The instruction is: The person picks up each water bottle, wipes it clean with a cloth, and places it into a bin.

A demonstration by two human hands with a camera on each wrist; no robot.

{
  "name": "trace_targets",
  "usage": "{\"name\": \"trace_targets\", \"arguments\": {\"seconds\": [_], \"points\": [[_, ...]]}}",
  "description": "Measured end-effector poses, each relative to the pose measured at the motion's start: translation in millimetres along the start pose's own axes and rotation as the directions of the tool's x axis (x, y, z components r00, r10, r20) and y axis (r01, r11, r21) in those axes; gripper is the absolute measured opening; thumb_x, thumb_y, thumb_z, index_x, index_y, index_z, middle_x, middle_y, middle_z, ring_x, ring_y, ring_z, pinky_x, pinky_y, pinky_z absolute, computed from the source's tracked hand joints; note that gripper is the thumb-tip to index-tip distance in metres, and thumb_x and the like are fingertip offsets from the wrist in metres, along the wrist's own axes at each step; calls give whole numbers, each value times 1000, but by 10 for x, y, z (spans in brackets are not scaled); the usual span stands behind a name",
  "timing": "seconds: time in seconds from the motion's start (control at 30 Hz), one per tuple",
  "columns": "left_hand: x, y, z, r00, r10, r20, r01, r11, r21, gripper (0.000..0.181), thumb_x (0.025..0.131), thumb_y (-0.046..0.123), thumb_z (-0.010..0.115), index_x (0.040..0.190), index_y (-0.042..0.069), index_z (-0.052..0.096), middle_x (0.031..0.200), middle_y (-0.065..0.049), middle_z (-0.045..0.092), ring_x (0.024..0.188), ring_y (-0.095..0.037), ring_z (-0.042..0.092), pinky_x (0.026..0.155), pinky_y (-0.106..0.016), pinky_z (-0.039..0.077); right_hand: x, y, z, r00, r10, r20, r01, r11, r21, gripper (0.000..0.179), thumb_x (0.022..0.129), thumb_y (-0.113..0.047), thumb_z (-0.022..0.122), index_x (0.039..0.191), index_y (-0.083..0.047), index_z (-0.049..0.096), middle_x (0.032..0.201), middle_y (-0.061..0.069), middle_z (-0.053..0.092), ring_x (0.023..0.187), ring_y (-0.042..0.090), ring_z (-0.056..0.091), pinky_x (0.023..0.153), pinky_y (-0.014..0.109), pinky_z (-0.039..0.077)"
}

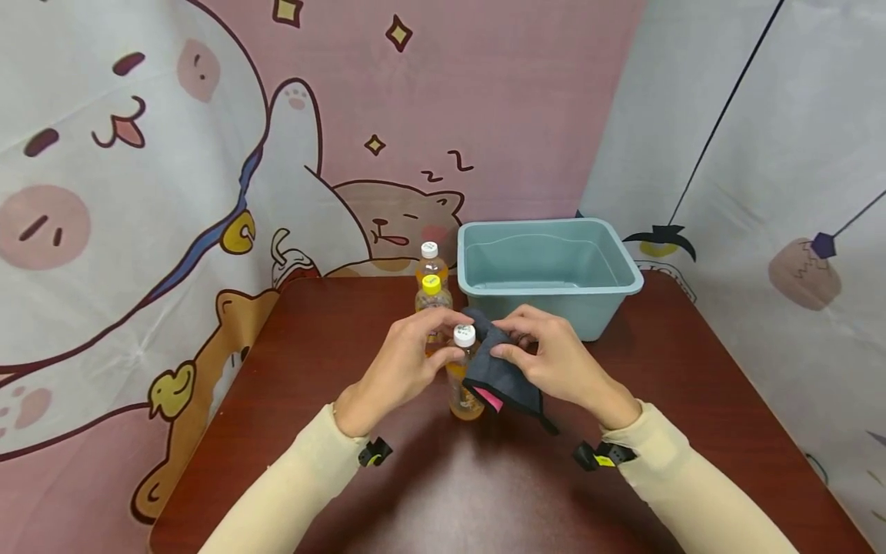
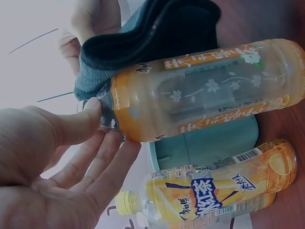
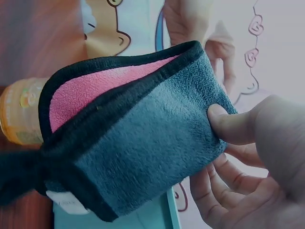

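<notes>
A clear bottle with a white cap and orange label point(image 2: 205, 93) stands upright on the table near its middle. My left hand point(image 1: 408, 358) holds it by the neck, thumb and fingers just under the cap. From the right side, my right hand point(image 1: 557, 358) pinches a folded grey cloth point(image 3: 152, 133) between thumb and fingers. The cloth has black edging and a pink inner face, and it hangs against the bottle's side. In the head view it covers part of the label.
Behind the held bottle stand a yellow-capped tea bottle point(image 1: 432, 296) and another white-capped bottle point(image 1: 430, 258), one behind the other. A grey-green plastic tub point(image 1: 550, 292) sits at the back right of the brown table point(image 1: 311, 346). Printed cloth walls rise beyond the table.
</notes>
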State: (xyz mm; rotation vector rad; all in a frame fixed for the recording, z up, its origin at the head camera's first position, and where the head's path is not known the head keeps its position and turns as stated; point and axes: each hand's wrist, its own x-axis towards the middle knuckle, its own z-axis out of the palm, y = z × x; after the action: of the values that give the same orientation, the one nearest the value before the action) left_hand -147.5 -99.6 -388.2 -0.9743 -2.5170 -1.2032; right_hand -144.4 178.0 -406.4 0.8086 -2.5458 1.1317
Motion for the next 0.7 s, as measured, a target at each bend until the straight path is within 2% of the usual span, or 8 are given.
{"name": "trace_targets", "arguments": {"seconds": [0.13,0.23,0.43,0.53,0.7], "points": [[8,-8,0,1000,1,-4,-1,1000,-26,45,95,1,93,137,10,80,128,-8,81,115,-25,80,97,-42,74,48,-42,76,997,38,62,-38,999,3,42,102,-17,93,142,-6,83,119,2,77,87,12,67,75,25,61],[16,-12,3,1000,3,-7,-3,999,-34,45,95,1,93,137,10,80,128,-8,81,114,-26,80,97,-42,74,61,-59,85,995,59,78,-59,998,-10,44,102,-17,93,143,-4,82,121,3,76,87,13,67,73,24,61],[24,-15,11,1000,-12,-1,11,999,-41,46,95,1,93,138,11,80,130,-7,81,117,-20,80,99,-33,72,50,-46,63,992,67,103,-65,998,-26,40,100,-14,93,138,-3,85,118,3,76,85,12,68,71,23,61],[15,-17,15,1000,-10,3,11,999,-45,46,96,0,93,138,10,79,131,-8,81,118,-21,80,99,-34,72,28,-18,65,990,66,125,-64,998,-23,37,99,-12,94,135,-3,86,116,3,78,83,11,68,69,23,61],[6,-22,19,1000,-12,3,13,999,-43,46,96,0,93,138,10,78,134,-8,81,118,-22,80,98,-38,73,-7,61,101,985,61,161,-53,997,-50,33,99,-10,93,131,-5,86,112,2,79,90,9,77,75,24,64]]}}
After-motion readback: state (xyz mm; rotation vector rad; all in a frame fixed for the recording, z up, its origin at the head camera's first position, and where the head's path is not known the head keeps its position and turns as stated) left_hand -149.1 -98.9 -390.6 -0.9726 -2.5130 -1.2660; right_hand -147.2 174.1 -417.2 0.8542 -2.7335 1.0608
